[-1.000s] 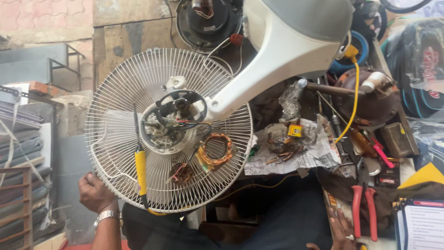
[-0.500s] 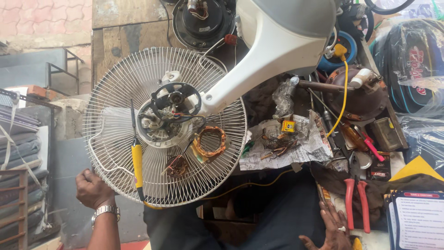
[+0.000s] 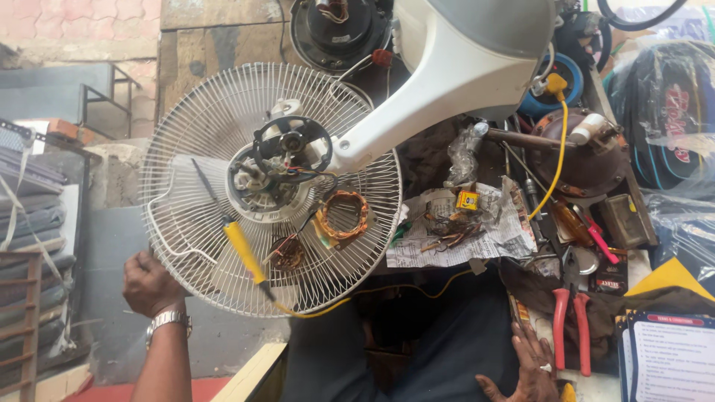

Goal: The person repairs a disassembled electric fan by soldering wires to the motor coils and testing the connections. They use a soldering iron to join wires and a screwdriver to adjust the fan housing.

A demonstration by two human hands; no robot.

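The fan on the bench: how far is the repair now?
Done: the fan is open, with its motor bare and a copper coil lying on the grille. In hand: the left hand holds the grille rim; the right hand rests near red pliers. Left: refitting coil and covers.

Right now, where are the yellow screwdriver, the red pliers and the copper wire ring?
yellow screwdriver [image 3: 242,249], head view, on its yellow handle.
red pliers [image 3: 571,331], head view, between its red handles.
copper wire ring [image 3: 361,202], head view, on the coil's upper right edge.

Cluttered workbench [image 3: 439,160]: newspaper sheet [image 3: 488,234] w/ wire scraps; red pliers [image 3: 571,327] just below-right of it.
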